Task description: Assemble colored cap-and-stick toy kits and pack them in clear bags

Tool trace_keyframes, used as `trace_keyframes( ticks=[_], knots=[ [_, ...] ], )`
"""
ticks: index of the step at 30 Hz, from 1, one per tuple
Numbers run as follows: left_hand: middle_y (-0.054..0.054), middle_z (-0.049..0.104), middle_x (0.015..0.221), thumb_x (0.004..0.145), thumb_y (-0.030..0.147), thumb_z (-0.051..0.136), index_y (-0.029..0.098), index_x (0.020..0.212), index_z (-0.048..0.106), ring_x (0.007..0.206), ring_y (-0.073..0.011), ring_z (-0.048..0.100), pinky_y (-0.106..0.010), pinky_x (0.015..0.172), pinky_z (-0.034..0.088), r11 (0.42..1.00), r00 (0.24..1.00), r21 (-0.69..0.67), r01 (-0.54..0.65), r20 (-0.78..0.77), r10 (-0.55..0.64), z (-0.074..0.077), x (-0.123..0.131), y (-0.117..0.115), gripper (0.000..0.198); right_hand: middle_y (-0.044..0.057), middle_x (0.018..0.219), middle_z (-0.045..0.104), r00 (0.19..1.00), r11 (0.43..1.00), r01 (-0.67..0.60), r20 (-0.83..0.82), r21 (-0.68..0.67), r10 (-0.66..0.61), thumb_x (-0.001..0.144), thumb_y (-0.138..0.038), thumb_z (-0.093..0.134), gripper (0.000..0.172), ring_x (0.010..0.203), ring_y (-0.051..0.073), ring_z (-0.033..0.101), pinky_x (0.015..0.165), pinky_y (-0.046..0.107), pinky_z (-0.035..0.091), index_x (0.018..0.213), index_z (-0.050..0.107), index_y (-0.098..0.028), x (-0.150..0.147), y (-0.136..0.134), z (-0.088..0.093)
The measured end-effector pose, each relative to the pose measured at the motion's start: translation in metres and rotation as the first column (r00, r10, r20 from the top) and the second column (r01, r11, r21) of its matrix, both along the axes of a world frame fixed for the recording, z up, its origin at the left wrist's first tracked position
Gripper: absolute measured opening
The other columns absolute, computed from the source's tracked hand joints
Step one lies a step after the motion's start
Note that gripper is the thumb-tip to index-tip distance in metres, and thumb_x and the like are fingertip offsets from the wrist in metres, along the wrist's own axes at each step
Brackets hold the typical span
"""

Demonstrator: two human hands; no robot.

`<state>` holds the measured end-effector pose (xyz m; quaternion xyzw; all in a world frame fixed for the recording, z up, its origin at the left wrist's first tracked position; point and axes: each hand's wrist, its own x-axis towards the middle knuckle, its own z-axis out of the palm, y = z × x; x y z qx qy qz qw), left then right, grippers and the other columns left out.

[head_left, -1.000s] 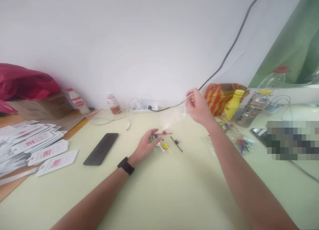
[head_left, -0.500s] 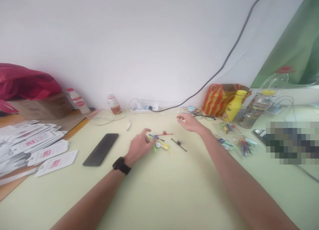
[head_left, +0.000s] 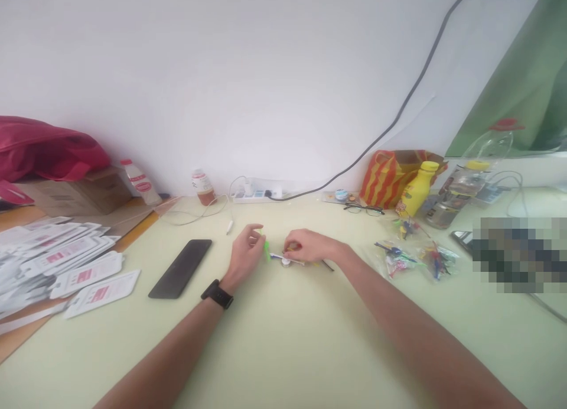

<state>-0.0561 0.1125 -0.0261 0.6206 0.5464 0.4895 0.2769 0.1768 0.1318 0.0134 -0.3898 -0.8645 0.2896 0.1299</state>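
Observation:
My left hand (head_left: 247,254), a black watch (head_left: 217,294) on its wrist, is closed with a thin bright green plastic piece (head_left: 266,252) at its thumb and fingertips. My right hand (head_left: 308,244) bends down over the small pile, its fingers pinched together; what they grip is hidden. Just below those fingertips lies a white plastic piece (head_left: 286,262) with a round middle. A blue piece (head_left: 275,256) shows at its left. The end of a thin black piece (head_left: 328,266) sticks out under the right wrist. Yellow bits are mostly covered by the right hand.
A dark phone (head_left: 181,268) lies left of my hands, beside a heap of white tags (head_left: 88,273). Bagged coloured pieces (head_left: 396,258), glasses (head_left: 364,209), a yellow bottle (head_left: 417,190) and a striped bag (head_left: 381,175) are right. A power strip (head_left: 257,197) sits along the wall.
My right hand has come down and left from the back of the table onto the pile. My left hand has shifted slightly left, and the green piece is now at its fingertips.

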Motion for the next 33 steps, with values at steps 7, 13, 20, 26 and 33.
trace_keyframes(
  ticks=[7,13,20,26,33],
  knots=[
    [-0.003,0.067,0.091,0.084,0.045,0.076,0.019,0.118,0.062,0.084,-0.0255,0.077,-0.037,0.075,0.061,0.999,0.958,-0.024,-0.023,0.285,0.029,0.006,0.001,0.002,0.044,0.007,0.106,0.073,0.992,0.995,0.099,-0.079,0.016,-0.097,0.083,-0.035,0.075,0.017,0.092,0.021,0.067,0.073,0.028,0.05,0.094,0.076,-0.022,0.006,-0.004,0.018],
    [-0.009,0.076,0.095,0.089,0.05,0.071,0.018,0.109,0.069,0.099,-0.027,0.074,-0.046,0.095,0.059,0.997,0.947,0.003,0.075,0.312,-0.072,0.011,0.01,-0.003,0.038,0.001,0.079,0.07,0.87,0.969,0.159,-0.437,-0.19,-0.228,0.092,-0.038,0.068,0.021,0.067,0.015,0.065,0.062,0.026,0.05,0.104,0.065,-0.02,-0.037,-0.005,-0.008],
    [-0.013,0.076,0.119,0.087,0.041,0.076,0.02,0.119,0.067,0.115,-0.0297,0.071,-0.05,0.106,0.054,0.974,0.934,0.047,0.222,0.276,-0.226,0.012,0.013,-0.009,0.039,-0.001,0.073,0.069,0.702,0.894,0.156,-0.589,-0.419,-0.399,0.085,-0.02,0.072,0.02,0.062,0.014,0.066,0.062,0.027,0.055,0.096,0.056,-0.021,-0.049,0.006,-0.026],
    [-0.011,0.074,0.116,0.089,0.041,0.075,0.02,0.111,0.07,0.111,-0.0276,0.072,-0.047,0.104,0.057,0.964,0.958,0.158,0.216,0.157,-0.24,0.006,0.01,-0.004,0.031,0.0,0.081,0.067,0.684,0.897,0.098,-0.625,-0.431,-0.376,0.085,-0.023,0.071,0.014,0.07,0.012,0.065,0.068,0.027,0.055,0.091,0.059,-0.02,-0.052,0.006,-0.023],
    [-0.009,0.074,0.12,0.095,0.044,0.068,0.023,0.116,0.073,0.107,-0.0269,0.073,-0.046,0.101,0.058,0.967,0.977,0.158,0.201,0.036,-0.209,0.009,0.01,-0.004,0.03,-0.001,0.078,0.065,0.677,0.902,0.07,-0.643,-0.426,-0.357,0.085,-0.026,0.065,0.017,0.069,0.012,0.061,0.07,0.026,0.052,0.098,0.055,-0.021,-0.05,0.005,-0.017]
  ],
)
